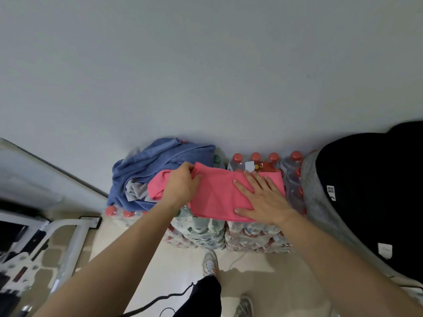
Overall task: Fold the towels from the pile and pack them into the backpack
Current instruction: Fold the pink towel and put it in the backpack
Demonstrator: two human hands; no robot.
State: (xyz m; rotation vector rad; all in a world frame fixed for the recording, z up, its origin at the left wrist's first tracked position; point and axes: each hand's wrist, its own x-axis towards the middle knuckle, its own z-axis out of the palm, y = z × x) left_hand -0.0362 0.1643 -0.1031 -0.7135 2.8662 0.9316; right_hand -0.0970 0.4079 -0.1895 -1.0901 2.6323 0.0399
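1. The work surface was not a table but shrink-wrapped packs of bottles with red caps, stacked on a pale floor and standing against a plain light wall
2. At the left stood a white metal frame; low in the view were a shoe of the person and a black cable lying on the floor
3. At the right a big black object with white labels was cut off by the edge of the view, and I could not tell whether it was the backpack
4. The frame at the left was blurred, so its parts were hard to make out; the tops of the middle packs were hidden under the cloth and the hands
5. The pink towel lay on top of the packs, in the middle; its right part was smooth and flat with a straight near edge, and its left end was bunched and reached onto the pile
6. The left hand grasped the pink towel at its far left edge, with the fingers curled over the cloth
7. The right hand was released, flat on the right part of the pink towel with the fingers spread
8. The pile was a crumpled blue towel with a grey cloth in it, on the left packs, next to the wall and touching the pink towel
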